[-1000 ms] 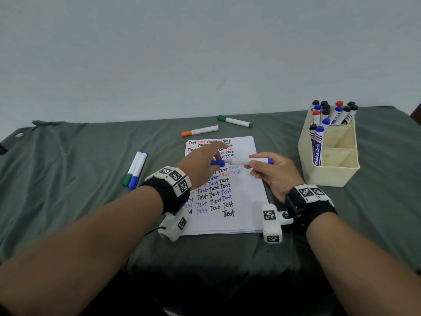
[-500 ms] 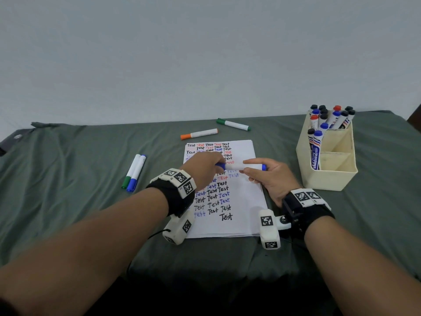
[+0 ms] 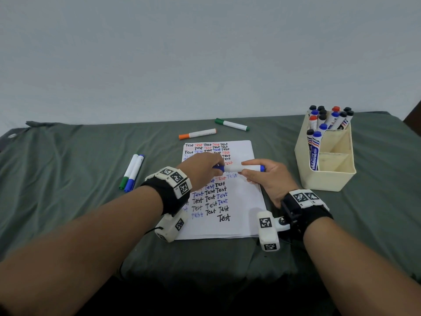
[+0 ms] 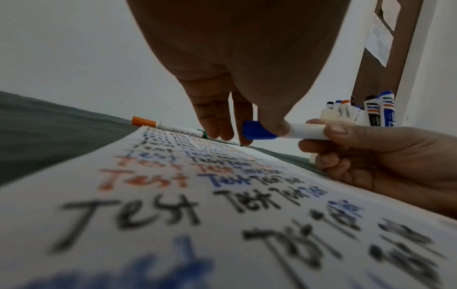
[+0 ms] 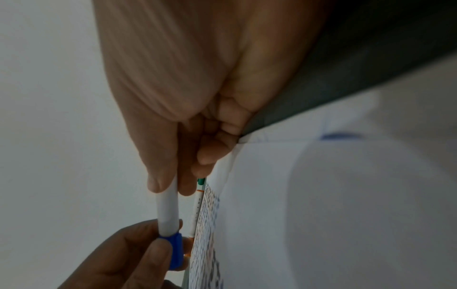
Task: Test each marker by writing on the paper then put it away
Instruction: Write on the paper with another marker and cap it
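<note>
A white marker (image 3: 241, 168) with a blue cap (image 4: 257, 130) lies level just above the paper (image 3: 241, 201), which carries rows of "Test" in black, blue and red. My right hand (image 3: 265, 176) pinches the white barrel (image 5: 168, 211) between thumb and fingers. My left hand (image 3: 202, 169) pinches the blue cap (image 5: 173, 250) at the marker's left end. In all views the cap sits on the barrel with no gap showing.
A cream organiser box (image 3: 328, 176) at the right holds several capped markers (image 3: 328, 119) in its far compartments. An orange marker (image 3: 197, 134) and a green marker (image 3: 232, 124) lie beyond the paper. A green and a blue marker (image 3: 132, 173) lie at the left on the grey-green cloth (image 3: 68, 179).
The blue cap, held a little apart from the barrel a second ago, now sits on it. Both hands have drawn together over the paper.
</note>
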A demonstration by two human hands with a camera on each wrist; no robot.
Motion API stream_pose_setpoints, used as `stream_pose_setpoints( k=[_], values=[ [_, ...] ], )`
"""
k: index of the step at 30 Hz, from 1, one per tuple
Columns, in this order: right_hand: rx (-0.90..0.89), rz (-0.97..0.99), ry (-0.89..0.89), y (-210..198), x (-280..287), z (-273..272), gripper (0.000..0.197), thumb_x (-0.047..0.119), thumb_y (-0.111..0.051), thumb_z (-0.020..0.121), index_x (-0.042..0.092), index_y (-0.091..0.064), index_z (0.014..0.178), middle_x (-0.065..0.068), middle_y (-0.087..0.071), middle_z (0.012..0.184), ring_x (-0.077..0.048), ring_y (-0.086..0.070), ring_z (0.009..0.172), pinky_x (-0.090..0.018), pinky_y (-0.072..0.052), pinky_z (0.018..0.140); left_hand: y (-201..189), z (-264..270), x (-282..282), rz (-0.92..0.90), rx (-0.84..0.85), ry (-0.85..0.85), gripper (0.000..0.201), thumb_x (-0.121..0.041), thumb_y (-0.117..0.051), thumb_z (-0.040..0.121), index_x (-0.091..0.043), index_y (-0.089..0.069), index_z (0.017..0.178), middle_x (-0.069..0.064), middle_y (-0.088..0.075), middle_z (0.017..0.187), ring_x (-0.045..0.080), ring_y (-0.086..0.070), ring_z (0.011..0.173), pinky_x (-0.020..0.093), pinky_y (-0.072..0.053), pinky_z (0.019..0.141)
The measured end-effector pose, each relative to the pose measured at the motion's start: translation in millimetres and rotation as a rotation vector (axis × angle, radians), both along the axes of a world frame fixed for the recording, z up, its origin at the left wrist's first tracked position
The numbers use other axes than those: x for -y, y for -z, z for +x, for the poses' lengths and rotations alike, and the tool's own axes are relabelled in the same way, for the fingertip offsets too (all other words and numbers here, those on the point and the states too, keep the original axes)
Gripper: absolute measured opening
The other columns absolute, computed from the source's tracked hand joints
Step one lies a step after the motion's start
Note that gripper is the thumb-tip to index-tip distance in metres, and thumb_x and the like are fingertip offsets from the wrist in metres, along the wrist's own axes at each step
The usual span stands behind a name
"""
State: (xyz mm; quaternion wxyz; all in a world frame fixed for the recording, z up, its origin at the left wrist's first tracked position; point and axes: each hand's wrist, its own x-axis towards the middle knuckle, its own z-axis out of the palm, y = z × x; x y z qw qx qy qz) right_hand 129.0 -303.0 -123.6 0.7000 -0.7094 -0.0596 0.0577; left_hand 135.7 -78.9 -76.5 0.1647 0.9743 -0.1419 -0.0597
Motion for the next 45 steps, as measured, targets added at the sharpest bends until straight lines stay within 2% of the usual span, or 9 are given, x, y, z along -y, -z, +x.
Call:
stream_pose_setpoints(
  k=[7, 10, 13, 15, 18, 21, 25, 32, 45],
  values=[
    [0.001, 0.034, 0.038, 1.8, 0.3, -1.1, 0.023, 0.012, -0.087, 0.078, 0.031, -0.082, 0.09, 0.007, -0.077, 0.081, -0.006, -0.066, 0.066, -0.019, -0.054, 0.066, -5.1, -6.7, -4.3, 0.092, 0.03, 0.102, 0.029, -0.037, -0.056, 0.099, -0.026, -0.061, 0.126, -0.003, -0.061, 0.113, 0.018, -0.054, 0.103, 0.033, -0.044, 0.091],
    [0.017, -0.008, 0.023, -0.2, -3.7, -1.3, 0.024, 0.011, -0.087, 0.078, 0.031, -0.081, 0.089, 0.005, -0.079, 0.086, -0.007, -0.07, 0.071, -0.02, -0.057, 0.069, -3.4, -7.2, -12.8, 0.108, 0.041, 0.098, 0.016, -0.037, -0.055, 0.099, -0.029, -0.062, 0.111, -0.007, -0.061, 0.102, 0.015, -0.055, 0.093, 0.029, -0.042, 0.082],
    [0.004, -0.049, -0.01, -1.2, -6.7, -1.3, 0.043, 0.012, -0.087, 0.079, 0.031, -0.072, 0.114, -0.002, -0.078, 0.104, -0.015, -0.073, 0.091, -0.028, -0.06, 0.083, -2.5, -10.6, -20.9, 0.139, 0.062, 0.061, 0.007, -0.037, -0.056, 0.099, -0.03, -0.058, 0.097, -0.008, -0.059, 0.088, 0.013, -0.055, 0.079, 0.026, -0.039, 0.068],
    [-0.005, -0.112, 0.021, -2.7, -7.9, -0.5, 0.052, 0.021, -0.087, 0.08, 0.029, -0.065, 0.127, 0.002, -0.075, 0.11, -0.013, -0.071, 0.097, -0.024, -0.056, 0.083, -2.7, -13.4, -32.9, 0.143, 0.086, -0.024, 0.013, -0.037, -0.056, 0.098, -0.027, -0.061, 0.102, -0.009, -0.06, 0.085, 0.012, -0.055, 0.075, 0.026, -0.038, 0.062],
    [0.002, -0.236, 0.04, -7.9, -11.5, 0.1, 0.047, 0.03, -0.084, 0.083, 0.027, -0.065, 0.126, 0.006, -0.072, 0.112, -0.009, -0.068, 0.102, -0.019, -0.051, 0.081, -4.9, -20.0, -66.2, 0.169, 0.114, -0.167, 0.024, -0.035, -0.052, 0.099, -0.026, -0.056, 0.121, -0.004, -0.065, 0.097, 0.018, -0.06, 0.082, 0.033, -0.05, 0.071],
    [-0.029, -0.279, 0.014, -18.0, -19.0, -0.1, 0.038, 0.03, -0.081, 0.085, 0.03, -0.066, 0.119, 0.003, -0.071, 0.118, -0.01, -0.068, 0.103, -0.029, -0.055, 0.09, -6.4, -30.2, -109.6, 0.178, 0.166, -0.278, 0.04, -0.027, -0.05, 0.097, -0.031, -0.048, 0.136, 0.002, -0.068, 0.101, 0.025, -0.063, 0.081, 0.038, -0.053, 0.073],
    [0.077, -0.657, -0.08, -33.9, -28.0, 1.0, 0.042, 0.036, -0.077, 0.088, 0.027, -0.064, 0.127, 0.005, -0.066, 0.123, -0.013, -0.063, 0.109, -0.031, -0.049, 0.094, -4.6, -43.8, -163.4, 0.182, 0.181, -0.445, 0.043, -0.028, -0.048, 0.099, -0.03, -0.045, 0.142, 0.012, -0.069, 0.1, 0.035, -0.064, 0.085, 0.038, -0.049, 0.074],
    [0.228, -1.195, -0.326, -53.8, -44.3, 5.1, 0.056, 0.047, -0.067, 0.093, 0.029, -0.051, 0.144, -0.001, -0.047, 0.153, -0.022, -0.044, 0.14, -0.036, -0.035, 0.114, 2.0, -67.5, -218.5, 0.233, 0.086, -0.591, 0.046, -0.031, -0.05, 0.1, -0.028, -0.045, 0.146, 0.007, -0.062, 0.13, 0.03, -0.061, 0.112, 0.033, -0.044, 0.089],
    [0.212, -1.339, -0.38, -39.9, -49.6, 10.1, 0.061, 0.057, -0.062, 0.093, 0.029, -0.05, 0.146, -0.003, -0.046, 0.152, -0.029, -0.042, 0.139, -0.041, -0.035, 0.115, 17.7, -60.4, -229.0, 0.194, 0.021, -0.597, 0.044, -0.042, -0.044, 0.102, -0.032, -0.046, 0.145, 0.004, -0.059, 0.136, 0.028, -0.056, 0.121, 0.036, -0.043, 0.097]
  ],
)
